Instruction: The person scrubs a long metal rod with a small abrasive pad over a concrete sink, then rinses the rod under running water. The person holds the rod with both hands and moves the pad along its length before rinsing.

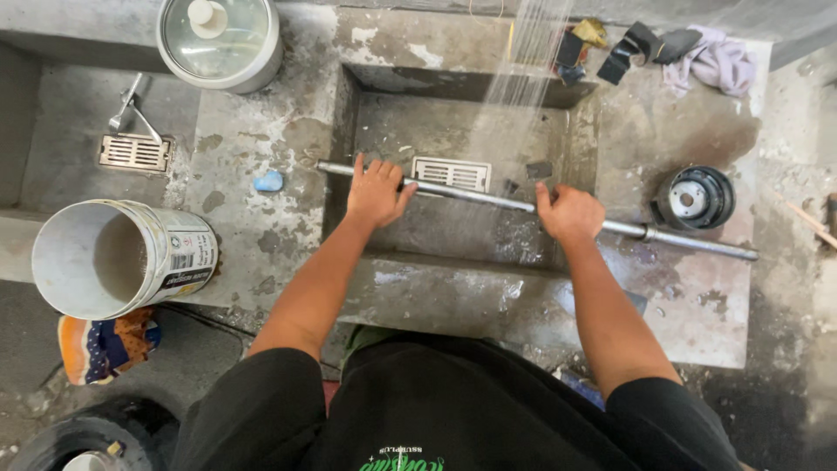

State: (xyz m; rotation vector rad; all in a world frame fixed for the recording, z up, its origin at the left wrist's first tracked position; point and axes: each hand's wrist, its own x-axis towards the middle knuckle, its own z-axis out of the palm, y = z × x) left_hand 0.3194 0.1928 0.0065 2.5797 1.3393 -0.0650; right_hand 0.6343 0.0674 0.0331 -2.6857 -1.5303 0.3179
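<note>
1. Your left hand [377, 192] lay over the rod [488, 199], fingers spread and curled across its top, pressing it rather than fully closing round it.
2. Your right hand [568, 212] was wrapped round the same rod further along, fingers folded over it in a closed grip.
3. The rod was a long grey metal one, lying across the sink [462, 131] from its left rim to the worktop [697, 296] on the right, slightly tilted down to the right, with a collar near its right end.
4. Water [523, 61] streamed down into the sink between your hands, falling near the rod.
5. A metal drain grate [451, 174] sat in the sink floor just behind the rod, between your hands.
6. A round black part [695, 198] with a pale centre stood on the worktop just behind the rod's right end.
7. A small blue lump [269, 181] lay on the worktop left of the rod's left end.
8. Further left, a white bucket [122, 257] lay on its side, with a patterned cloth [106, 344] below it.
9. A lidded pot [220, 39] stood at the back left; rags [715, 61] and dark scraps lay at the back right.
</note>
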